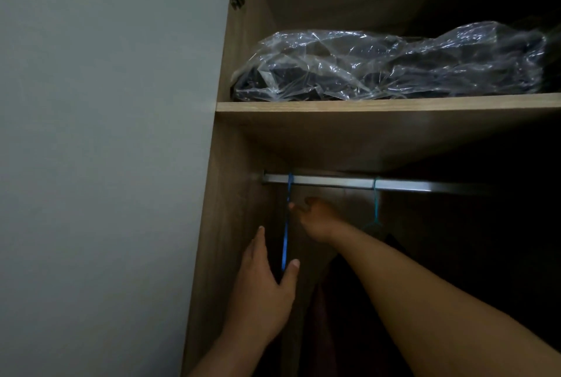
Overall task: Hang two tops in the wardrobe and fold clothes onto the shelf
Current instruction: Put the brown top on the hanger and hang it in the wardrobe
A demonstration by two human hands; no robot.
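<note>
Blue plastic hanger (286,237) hooked on steel rail (364,183), right hand (315,218) pinching its neck to seat it, left hand (267,288) released beside it as steady.

Above my reach, the wooden shelf (364,106) carries one clear plastic bag (391,64) of dark items, lying along its length. Beneath the shelf, the metal rail (334,180) carries a blue hanger (287,224) and a teal hanger (375,203).

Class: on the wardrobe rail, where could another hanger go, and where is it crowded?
Free: the rail between the blue hanger and the teal hanger. Crowded: the left end, where both hands work.
</note>
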